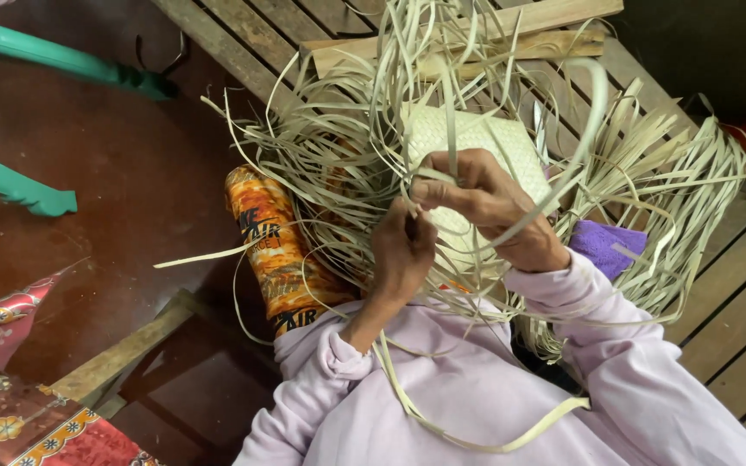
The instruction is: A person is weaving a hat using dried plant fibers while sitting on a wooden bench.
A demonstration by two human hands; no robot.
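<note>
A: What do the hands hold?

B: The right hand (485, 203) has its fingers closed on one pale flat leaf strip (554, 185), just over the pale woven square mat (485, 142). The left hand (403, 250) pinches other strips at the mat's near edge.

A: Where is the mat?

B: On the person's lap, above the slatted wooden bench (736, 293), with loose strips all around. A purple cloth (602, 244) lies beside the right wrist

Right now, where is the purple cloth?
In the head view, the purple cloth lies right of centre, just beyond the right hand, tucked among the loose straw strips on the wooden slats.
</note>
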